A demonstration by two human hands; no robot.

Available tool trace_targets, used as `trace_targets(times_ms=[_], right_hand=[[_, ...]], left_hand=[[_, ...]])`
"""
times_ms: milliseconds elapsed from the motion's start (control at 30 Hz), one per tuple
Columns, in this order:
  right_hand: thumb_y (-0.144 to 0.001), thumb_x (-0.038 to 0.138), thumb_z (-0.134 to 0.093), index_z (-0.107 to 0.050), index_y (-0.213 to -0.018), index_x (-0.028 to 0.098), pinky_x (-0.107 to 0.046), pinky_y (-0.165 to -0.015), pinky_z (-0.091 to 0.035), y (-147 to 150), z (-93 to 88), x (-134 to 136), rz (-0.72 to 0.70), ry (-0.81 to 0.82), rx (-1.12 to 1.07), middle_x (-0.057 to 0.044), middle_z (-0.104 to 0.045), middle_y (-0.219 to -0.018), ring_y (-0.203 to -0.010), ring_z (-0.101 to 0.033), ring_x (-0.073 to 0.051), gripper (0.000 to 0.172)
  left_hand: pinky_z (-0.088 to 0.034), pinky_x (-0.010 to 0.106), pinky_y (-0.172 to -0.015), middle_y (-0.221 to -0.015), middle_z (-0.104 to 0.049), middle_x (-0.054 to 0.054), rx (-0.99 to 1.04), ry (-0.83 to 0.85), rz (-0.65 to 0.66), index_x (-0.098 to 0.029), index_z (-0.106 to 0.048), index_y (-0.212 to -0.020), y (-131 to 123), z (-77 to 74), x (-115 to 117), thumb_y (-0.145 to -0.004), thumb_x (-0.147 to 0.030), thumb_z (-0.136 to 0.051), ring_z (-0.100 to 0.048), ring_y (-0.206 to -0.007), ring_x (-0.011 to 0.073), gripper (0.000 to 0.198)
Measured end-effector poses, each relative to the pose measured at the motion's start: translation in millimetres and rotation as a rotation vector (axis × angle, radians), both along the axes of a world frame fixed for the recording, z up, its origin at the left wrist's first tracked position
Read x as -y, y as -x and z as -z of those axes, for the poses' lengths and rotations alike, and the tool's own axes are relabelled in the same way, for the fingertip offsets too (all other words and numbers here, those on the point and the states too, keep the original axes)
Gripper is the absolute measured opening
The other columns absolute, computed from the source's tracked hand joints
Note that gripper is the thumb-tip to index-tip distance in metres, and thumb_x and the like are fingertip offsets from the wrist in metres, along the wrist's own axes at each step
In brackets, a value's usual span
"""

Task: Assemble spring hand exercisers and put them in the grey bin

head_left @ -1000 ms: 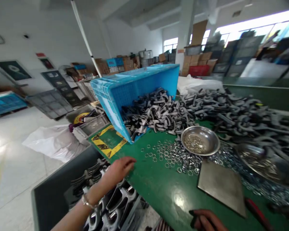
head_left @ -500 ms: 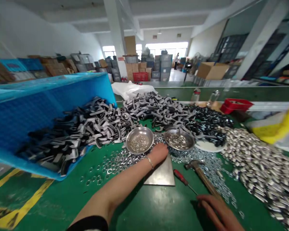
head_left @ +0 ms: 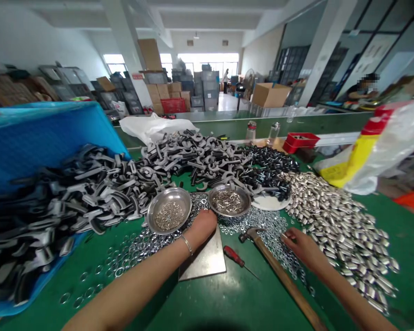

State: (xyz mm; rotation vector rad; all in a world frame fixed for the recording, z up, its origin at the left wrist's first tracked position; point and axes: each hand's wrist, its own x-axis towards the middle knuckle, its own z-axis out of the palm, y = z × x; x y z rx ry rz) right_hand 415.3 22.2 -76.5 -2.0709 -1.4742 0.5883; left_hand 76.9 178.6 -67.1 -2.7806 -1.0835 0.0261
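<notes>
My left hand (head_left: 204, 226) is closed at the far end of a flat metal plate (head_left: 210, 257), between two steel bowls; whatever its fingers hold is hidden. The left bowl (head_left: 152, 219) contains tiny metal parts, the right bowl (head_left: 212, 207) small metal pins. Over the right edge of a spread of small metal rings (head_left: 274, 227) is my right hand (head_left: 301, 246), thumb and fingers pinched together. Too little shows at its fingertips to name anything there. A claw hammer (head_left: 279, 271) with a wooden handle lies left of that hand, beside a red-handled screwdriver (head_left: 235, 256).
A blue crate (head_left: 55, 133) on the left spills grey-and-black curved parts (head_left: 193, 158). Shiny metal cylinders (head_left: 341, 230) are heaped at right, near black-headed parts (head_left: 272, 163) and a white plate (head_left: 262, 202). A red bin (head_left: 300, 141) and glass bottles stand behind. Another person sits far right.
My right hand has moved forward from beside the hammer handle to the metal rings. My left hand stays closed at the plate's far end. The view has turned right.
</notes>
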Motion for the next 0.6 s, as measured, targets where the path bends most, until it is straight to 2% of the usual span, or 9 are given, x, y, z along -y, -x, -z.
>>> trace_targets(times_ms=[133,200,300,367,467,600], right_hand=[[-0.084,0.064,-0.052,-0.061,-0.092,0.023,-0.034,-0.065,-0.05,17,-17.8,-1,-0.004,0.022,-0.169,-0.007,-0.072,-0.083,-0.07,-0.065,-0.023,0.043],[-0.085,0.064,-0.054,-0.063,-0.095,0.023,-0.032,-0.069,-0.051,38,-25.7,2,-0.024,0.033,-0.36,-0.005,-0.073,-0.086,-0.074,-0.066,-0.022,0.043],[-0.079,0.062,-0.066,-0.069,-0.093,0.023,-0.031,-0.073,-0.05,80,-31.9,6,-0.007,0.028,-0.61,-0.003,-0.071,-0.088,-0.078,-0.064,-0.022,0.041],[-0.077,0.061,-0.069,-0.07,-0.091,0.023,-0.031,-0.07,-0.048,110,-31.7,8,-0.019,0.034,-0.676,-0.002,-0.069,-0.084,-0.075,-0.061,-0.021,0.04],[-0.08,0.059,-0.069,-0.07,-0.091,0.024,-0.031,-0.07,-0.046,153,-25.3,10,-0.064,0.015,-0.781,-0.001,-0.065,-0.076,-0.072,-0.059,-0.02,0.037],[-0.085,0.053,-0.067,-0.07,-0.089,0.024,-0.033,-0.077,-0.046,203,-10.6,14,-0.218,-0.038,-0.846,-0.003,-0.066,-0.082,-0.081,-0.061,-0.022,0.029]], left_hand=[[-0.05,0.039,-0.084,-0.093,-0.069,0.015,0.045,0.006,-0.072,-0.008,-0.068,-0.096,12,-0.5,-2,-0.09,-0.001,-0.048,-0.066,-0.089,0.0269,0.022],[-0.049,0.039,-0.085,-0.094,-0.069,0.014,0.062,0.006,-0.115,-0.008,-0.067,-0.096,21,0.0,2,-0.091,-0.002,-0.048,-0.065,-0.091,0.0266,0.021],[-0.049,0.04,-0.082,-0.094,-0.067,0.016,0.061,-0.003,-0.188,-0.006,-0.067,-0.096,30,-0.6,13,-0.09,-0.002,-0.048,-0.063,-0.09,0.028,0.019],[-0.049,0.041,-0.081,-0.094,-0.066,0.016,0.063,-0.009,-0.214,-0.005,-0.066,-0.097,32,-2.5,22,-0.091,-0.003,-0.048,-0.062,-0.09,0.028,0.019],[-0.047,0.041,-0.088,-0.097,-0.065,0.012,0.107,-0.008,-0.187,-0.011,-0.066,-0.098,33,-3.9,31,-0.093,-0.008,-0.049,-0.059,-0.095,0.0261,0.017],[-0.046,0.04,-0.091,-0.097,-0.063,0.01,0.305,0.037,-0.171,-0.015,-0.066,-0.097,39,8.5,37,-0.098,-0.015,-0.046,-0.056,-0.098,0.0241,0.02]])
